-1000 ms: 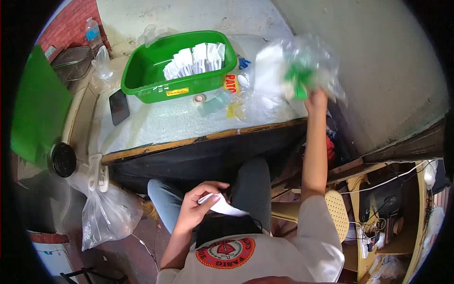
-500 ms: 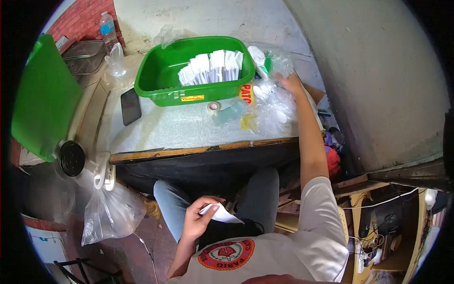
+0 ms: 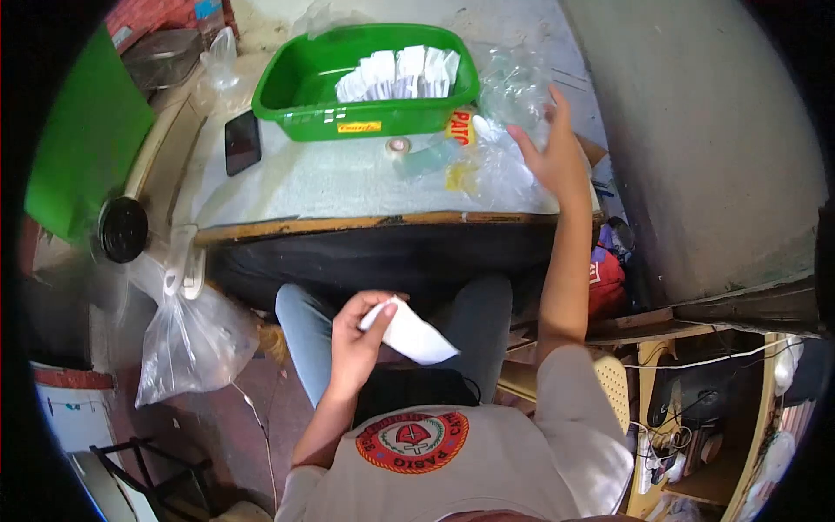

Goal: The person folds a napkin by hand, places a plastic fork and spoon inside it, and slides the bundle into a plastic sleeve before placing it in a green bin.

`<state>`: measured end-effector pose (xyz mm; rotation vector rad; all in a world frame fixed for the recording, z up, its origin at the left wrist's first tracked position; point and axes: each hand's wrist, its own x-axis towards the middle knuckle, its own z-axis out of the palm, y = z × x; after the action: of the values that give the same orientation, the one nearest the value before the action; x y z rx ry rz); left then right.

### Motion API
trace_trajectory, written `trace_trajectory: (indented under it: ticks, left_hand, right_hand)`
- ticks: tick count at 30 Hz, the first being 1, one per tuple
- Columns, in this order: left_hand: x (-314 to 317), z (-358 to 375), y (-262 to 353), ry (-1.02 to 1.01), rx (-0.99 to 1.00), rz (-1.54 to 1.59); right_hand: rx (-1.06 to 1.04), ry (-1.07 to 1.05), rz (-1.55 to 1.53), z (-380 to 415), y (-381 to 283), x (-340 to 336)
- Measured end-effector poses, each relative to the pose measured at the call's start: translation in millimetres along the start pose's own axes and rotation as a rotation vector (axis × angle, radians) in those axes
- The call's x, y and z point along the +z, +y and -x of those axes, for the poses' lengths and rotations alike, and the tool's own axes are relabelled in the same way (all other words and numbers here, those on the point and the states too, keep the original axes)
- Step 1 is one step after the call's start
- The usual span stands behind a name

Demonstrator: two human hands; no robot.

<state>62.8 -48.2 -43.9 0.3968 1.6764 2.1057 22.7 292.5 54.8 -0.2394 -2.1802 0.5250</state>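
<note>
- A white paper slip (image 3: 416, 333) sits in the grip of the left hand (image 3: 355, 337), over the seated worker's lap, well in front of the green basin (image 3: 304, 128).
- The thumb presses the slip against the curled fingers of that hand; the pinched end lies beneath the thumb, while the wider end juts out past it, sloping downward.
- The right hand (image 3: 558, 161) stretches out beside the basin's right end, thumb and fingers spread well apart and the grasp free.
- Clear plastic (image 3: 515, 87) lies crumpled just right of the basin, close to those fingers; whether a fingertip brushes it cannot be told from this angle.
- Inside the basin, white papers (image 3: 400, 76) stand packed in a row toward its right end.
- Just in front of the basin, a roll of tape (image 3: 397, 146) rests on the table (image 3: 339, 187), near a yellow packet (image 3: 459, 128) with red lettering at the basin's right front corner.
- A dark phone (image 3: 243, 142) lies near the basin's left front corner, and a knotted plastic bag (image 3: 221, 63) stands to the basin's left.
- Farther left of the basin, a green panel (image 3: 78, 143) rises upright.
</note>
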Motion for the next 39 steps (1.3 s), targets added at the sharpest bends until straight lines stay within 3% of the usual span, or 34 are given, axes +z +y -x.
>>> trace_trajectory:
  ticks: [3, 4, 6, 10, 19, 25, 39]
  left_hand:
    - [8, -8, 5, 0.012, 0.047, 0.096]
    - [10, -9, 6, 0.013, 0.045, 0.093]
    - [13, -8, 11, -0.021, 0.117, 0.107]
    - [18, -2, 14, -0.029, 0.149, 0.068]
    - [20, 8, 11, 0.046, 0.154, 0.179]
    - [19, 5, 11, 0.062, 0.150, 0.166]
    - [23, -2, 8, 0.102, 0.158, 0.176]
  right_hand:
    - [-0.003, -0.222, -0.280, 82, -99, -33]
    - [0.040, -0.378, -0.458, 107, -107, -31]
    - [0.051, -0.450, -0.589, 142, -122, -23]
    - [0.277, -0.349, -0.765, 185, -132, -7]
    - [0.209, -0.128, -0.609, 191, -153, -7]
    - [0.100, -0.109, -0.618, 190, -154, -3]
    - [0.209, -0.176, -0.667, 185, -148, 4]
